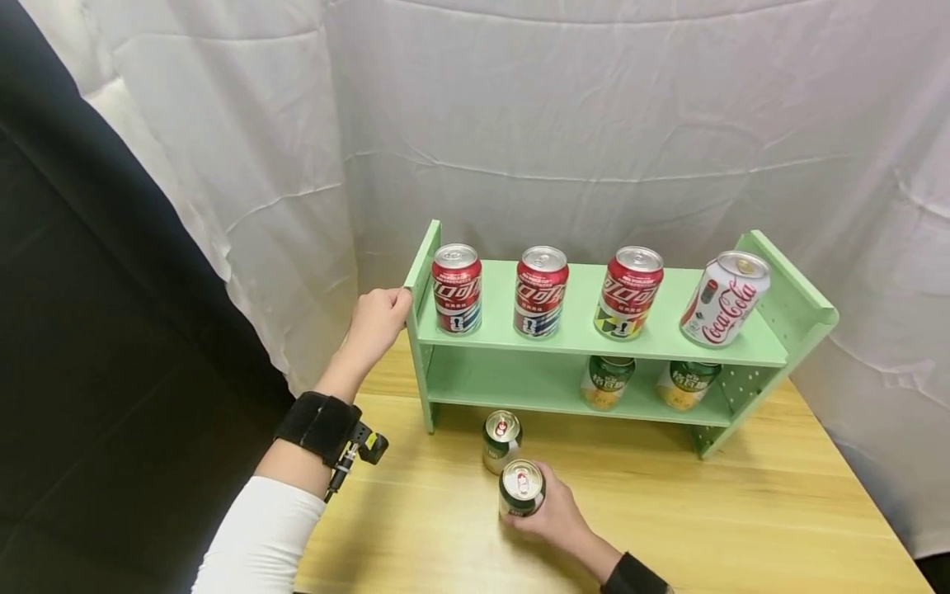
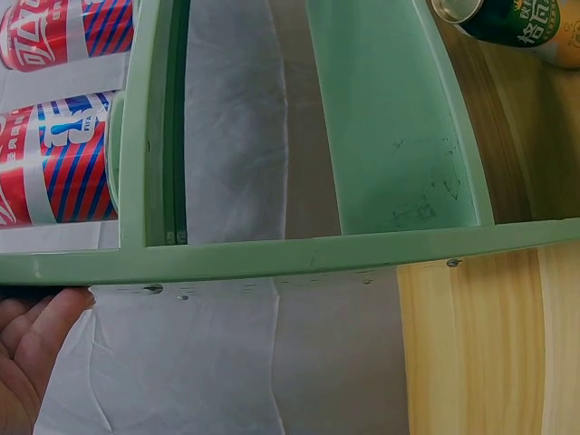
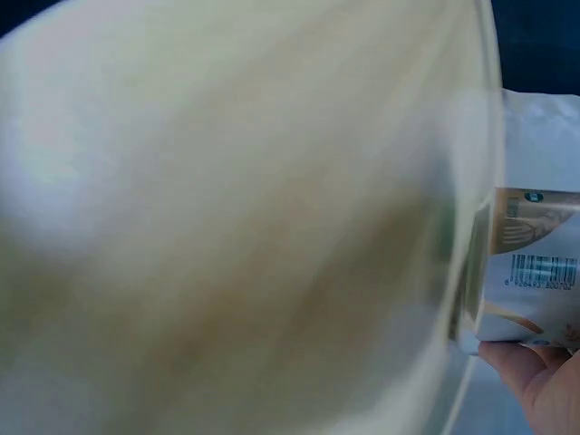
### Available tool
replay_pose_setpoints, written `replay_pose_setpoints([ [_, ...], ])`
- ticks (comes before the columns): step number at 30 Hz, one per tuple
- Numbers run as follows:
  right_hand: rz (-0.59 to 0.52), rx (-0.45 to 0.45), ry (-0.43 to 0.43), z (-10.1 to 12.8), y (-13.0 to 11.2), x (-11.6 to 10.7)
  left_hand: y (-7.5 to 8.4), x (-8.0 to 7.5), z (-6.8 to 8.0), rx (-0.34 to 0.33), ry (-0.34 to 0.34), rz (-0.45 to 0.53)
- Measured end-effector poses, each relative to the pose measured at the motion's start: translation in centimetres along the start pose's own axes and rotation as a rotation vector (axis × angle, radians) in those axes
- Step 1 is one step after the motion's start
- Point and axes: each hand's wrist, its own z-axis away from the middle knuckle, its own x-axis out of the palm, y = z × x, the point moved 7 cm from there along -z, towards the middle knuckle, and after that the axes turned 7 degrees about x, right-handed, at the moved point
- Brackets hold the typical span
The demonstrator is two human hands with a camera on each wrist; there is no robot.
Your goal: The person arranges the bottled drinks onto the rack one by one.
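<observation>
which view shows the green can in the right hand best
The head view: the green can stands whole on the table, gripped by the right hand. The right wrist view shows it only as a blur filling the frame. The left wrist view does not show it for certain.

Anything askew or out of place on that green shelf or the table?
Only slight oddities. On the top of the green shelf, three red cans stand in a row, but the fourth is a white can, which appears to lean right. No spills or dents show. The left hand grips the shelf's end; the right hand holds a green can.
</observation>
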Motion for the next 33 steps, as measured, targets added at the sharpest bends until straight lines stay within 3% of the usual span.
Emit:
replay_pose_setpoints([
  [5,-0.043,0.006,-0.087,-0.9,-1.4,-1.5,-0.1,0.0,0.0,-0.009,-0.009,-0.001],
  [13,-0.063,-0.173,-0.216,-2.8,-4.6,-4.4,-0.1,-0.1,-0.1,0.002,0.001,-0.01],
  [20,0.008,-0.216,-0.212,-5.0,-6.2,-6.4,0.1,0.1,-0.3,0.005,-0.017,-0.004],
  [28,-0.09,-0.178,-0.231,-7.4,-7.0,-7.3,0.2,0.4,-0.4,0.015,-0.022,-0.019],
  [33,-0.057,-0.161,-0.198,-8.5,-7.6,-7.1,-0.1,0.1,-0.1,0.009,-0.009,-0.018],
])
